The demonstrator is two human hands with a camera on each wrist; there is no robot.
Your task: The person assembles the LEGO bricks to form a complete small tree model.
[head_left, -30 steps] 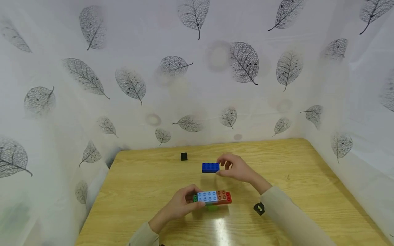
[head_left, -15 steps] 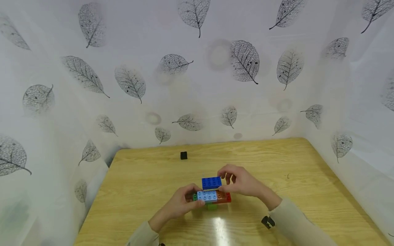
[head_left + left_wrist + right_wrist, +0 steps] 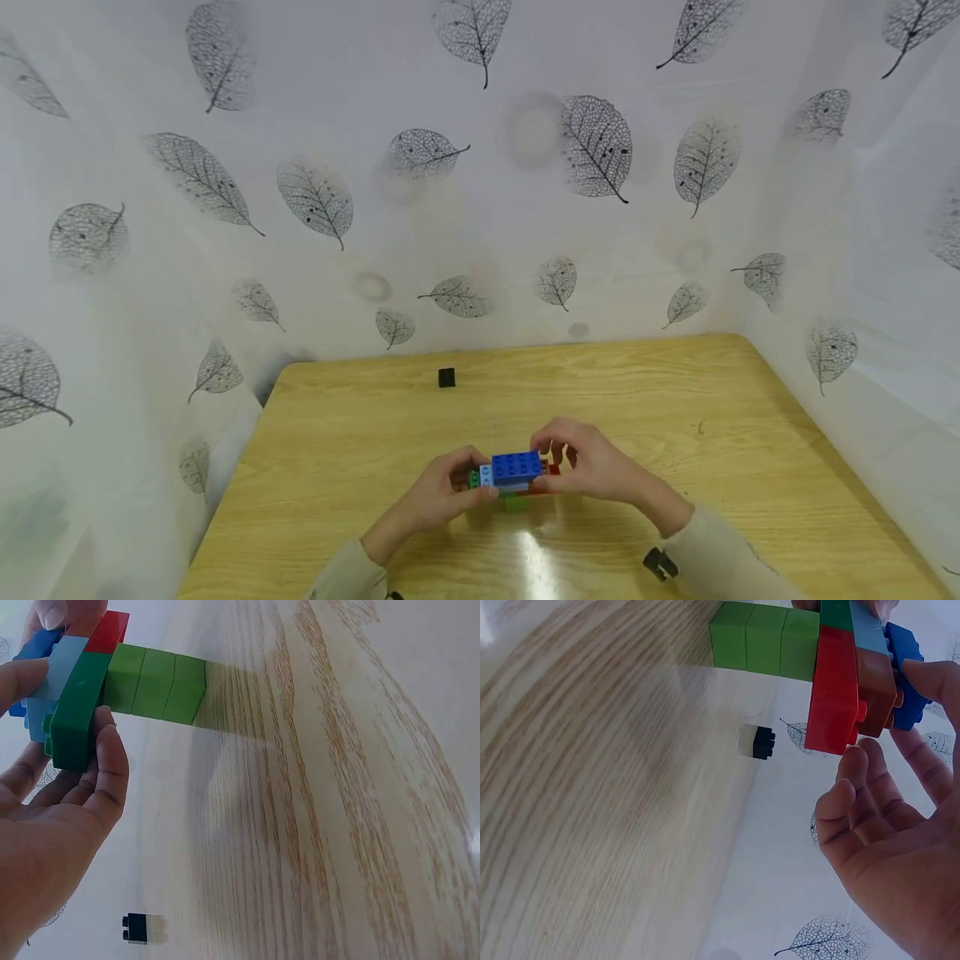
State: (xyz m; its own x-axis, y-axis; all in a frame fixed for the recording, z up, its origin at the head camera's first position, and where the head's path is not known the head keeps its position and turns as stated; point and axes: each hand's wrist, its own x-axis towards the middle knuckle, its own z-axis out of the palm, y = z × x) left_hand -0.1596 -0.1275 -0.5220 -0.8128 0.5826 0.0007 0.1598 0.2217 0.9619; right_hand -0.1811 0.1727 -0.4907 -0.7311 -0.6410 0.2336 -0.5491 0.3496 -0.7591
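Note:
A blue brick (image 3: 516, 467) lies over the top of a brick build, pinched by my right hand (image 3: 596, 471) between thumb and fingers at its right end. Below it are a light blue brick (image 3: 66, 667) and a brown brick (image 3: 875, 682). Under those come a dark green brick (image 3: 79, 712) and a red brick (image 3: 832, 697). A column of light green bricks (image 3: 765, 637) stands on the table beneath them. My left hand (image 3: 435, 500) grips the left end of the build, thumb on the light blue brick. In the right wrist view, studs show beside the blue brick; full seating cannot be told.
A small black brick (image 3: 447, 377) sits near the back edge of the wooden table (image 3: 360, 417). A white leaf-patterned curtain (image 3: 480, 225) encloses the back and sides. A black object (image 3: 660, 564) shows at the right sleeve.
My right hand has brought the blue brick toward me and down, from behind the build to over the light blue and brown bricks. My left hand has stayed in place on the build.

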